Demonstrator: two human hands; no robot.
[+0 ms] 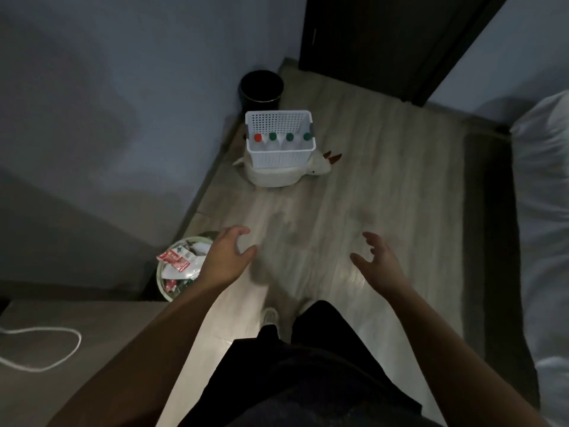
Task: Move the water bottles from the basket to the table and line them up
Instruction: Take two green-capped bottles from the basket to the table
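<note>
Evidently unstarted: bottles [272,140] upright in basket [281,157] at 12 o'clock.
Left hand [229,257], right hand [378,260] loose and empty, poised to reach.

Dim room, bright glare patch on floor [311,291], soft blur, wide-angle edge bending

A single wide-angle view looks from the person's head, forward and steeply down along a wooden floor [354,186] toward a black bin [261,89] by the far wall. The left hand [226,257] and right hand [380,260] show in the lower middle, close to the lens. The white basket [278,151] sits well beyond them, small, in the upper middle.
</note>
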